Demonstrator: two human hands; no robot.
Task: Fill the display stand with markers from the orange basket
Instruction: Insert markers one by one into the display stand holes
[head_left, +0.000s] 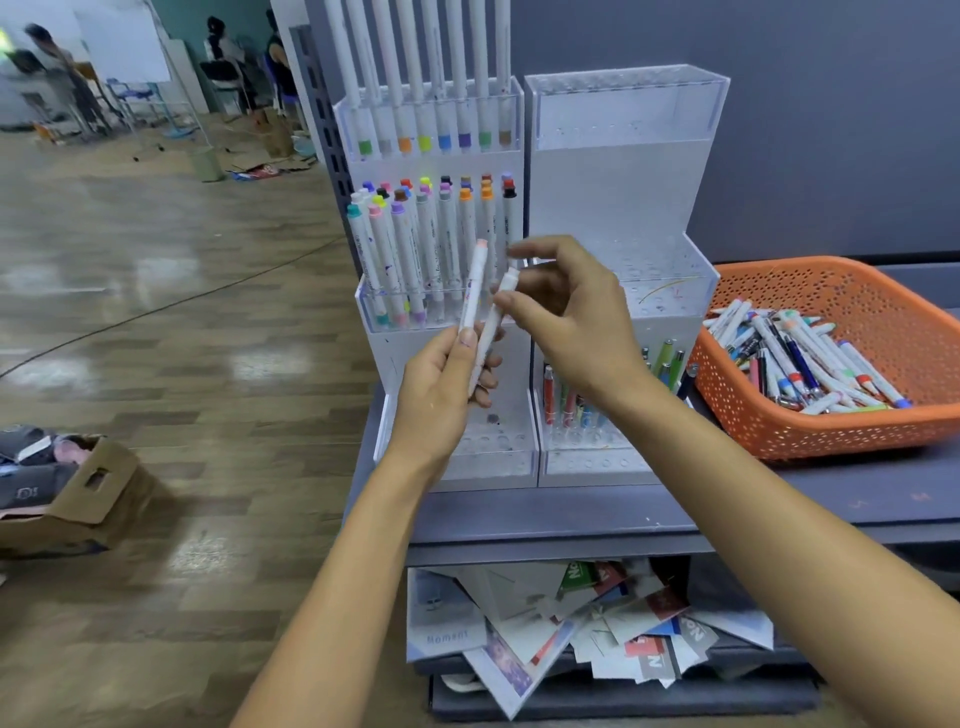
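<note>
Pinching the slanted marker (491, 332) near its cap at frame centre, your right grip (566, 312) should draw it straight from your left grip (441, 384), which clasps two slim, smooth white barrels. Seat it upright in a free hole of the clear acrylic stand (452, 462). The perforated orange basket (831, 431) sits at right.

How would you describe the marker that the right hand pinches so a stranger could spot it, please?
In front of the left display stand, the left hand holds two white markers. The wanted marker leans right, its top pinched by the right hand; the other's pink cap stands free.
</note>
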